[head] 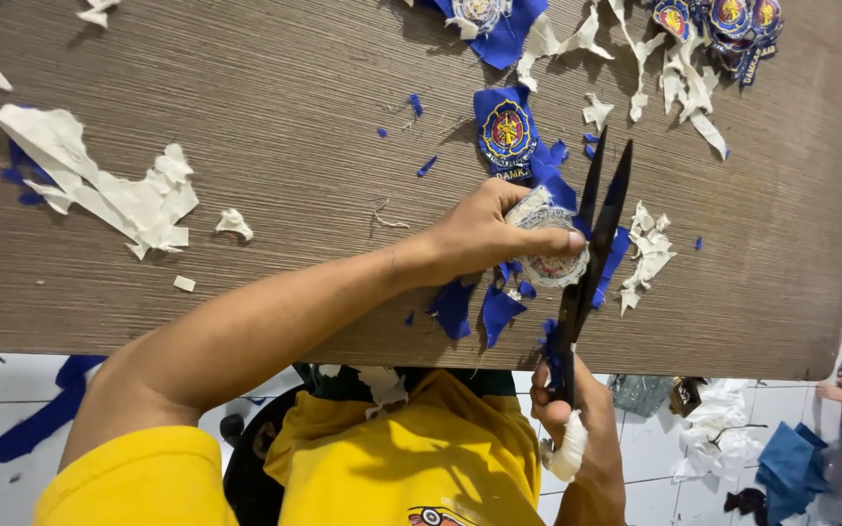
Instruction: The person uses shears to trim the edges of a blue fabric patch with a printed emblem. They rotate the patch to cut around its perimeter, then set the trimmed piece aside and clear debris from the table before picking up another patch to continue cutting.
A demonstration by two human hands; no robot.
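My left hand (487, 232) pinches a round embroidered patch (550, 244), white backing side up, with blue cloth hanging from its edge, over the near part of the wooden table (294, 117). My right hand (577, 419), a white bandage on its thumb, grips black scissors (592, 244) whose blades are spread apart around the patch's right edge. Blue offcuts (484, 307) lie beneath my hands.
A blue shield-shaped patch (507, 131) lies just beyond my hands. More patches (728, 24) sit at the far right. White backing scraps (109, 190) lie on the left and small ones (650, 253) on the right. Cloth pieces (782, 458) litter the tiled floor.
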